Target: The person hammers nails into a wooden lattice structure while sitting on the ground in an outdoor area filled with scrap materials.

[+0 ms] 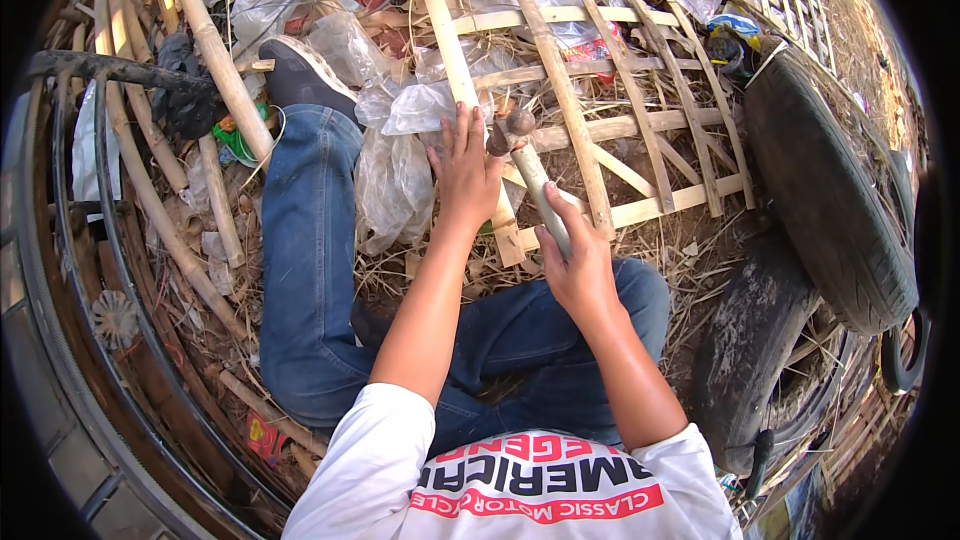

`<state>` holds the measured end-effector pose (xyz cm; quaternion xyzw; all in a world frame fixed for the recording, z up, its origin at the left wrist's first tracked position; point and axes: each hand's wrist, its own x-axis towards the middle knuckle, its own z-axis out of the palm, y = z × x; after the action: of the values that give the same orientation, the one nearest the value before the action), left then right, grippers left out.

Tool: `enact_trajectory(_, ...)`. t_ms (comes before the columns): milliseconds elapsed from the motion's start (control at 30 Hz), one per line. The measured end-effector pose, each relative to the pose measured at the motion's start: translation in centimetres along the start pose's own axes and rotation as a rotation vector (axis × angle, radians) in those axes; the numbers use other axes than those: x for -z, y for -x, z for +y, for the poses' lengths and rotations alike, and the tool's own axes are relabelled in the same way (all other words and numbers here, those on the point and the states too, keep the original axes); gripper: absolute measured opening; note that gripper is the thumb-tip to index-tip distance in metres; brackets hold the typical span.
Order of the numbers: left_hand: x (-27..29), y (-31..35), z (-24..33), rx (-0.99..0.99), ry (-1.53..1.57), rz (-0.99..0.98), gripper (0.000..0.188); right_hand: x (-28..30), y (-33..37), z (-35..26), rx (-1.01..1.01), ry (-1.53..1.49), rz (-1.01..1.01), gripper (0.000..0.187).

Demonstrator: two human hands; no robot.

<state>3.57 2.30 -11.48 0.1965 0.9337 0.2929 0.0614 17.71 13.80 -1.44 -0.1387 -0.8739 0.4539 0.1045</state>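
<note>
A bamboo lattice (619, 90) lies at the upper centre of the frame, a hammer (541, 190) over its left part. The right hand (580, 265) is clamped on the hammer's handle; the left hand (468, 178) (open, fingers outstretched) rests on the leftmost slat (447, 40).

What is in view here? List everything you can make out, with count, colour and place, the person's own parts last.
Hammer: one, pale handle, brownish head, centre
Bamboo lattices: two, pale tan, upper centre and top right
Bamboo poles: several, tan, left
Plastic bags: several, clear, upper half
Wrappers: several, mixed colours, scattered
Tyres: at least two, dark, right
Dark bars: several, black, left
Shoe: one clear, dark, upper left
Trousers: one pair, blue, centre
Shirt: one, white, printed, bottom
Left hand: one, bare, on lattice edge
Right hand: one, bare, gripping hammer
</note>
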Motion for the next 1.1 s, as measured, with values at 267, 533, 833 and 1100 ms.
enact_trajectory(267, 0.1, 0.0, 0.1, 0.008, 0.01, 0.004, 0.063, 0.2, 0.0, -1.4, 0.047, 0.1, 0.035, 0.054)
enact_trajectory(533, 0.3, -0.2, 0.2, 0.015, 0.014, -0.016, 0.068, 0.2, 0.7, -1.6, 0.0, 0.084, -0.01, 0.054)
enact_trajectory(833, 1.0, -1.5, -0.5, -0.134, 0.025, 0.076, 0.071, 1.2, 0.3, -2.4, -0.02, 0.037, 0.011, 0.052)
enact_trajectory(1100, 0.4, -1.8, -1.1, -0.133, -0.054, 0.009, 0.068, 1.0, -0.4, -1.8, -0.011, 0.064, -0.035, 0.054)
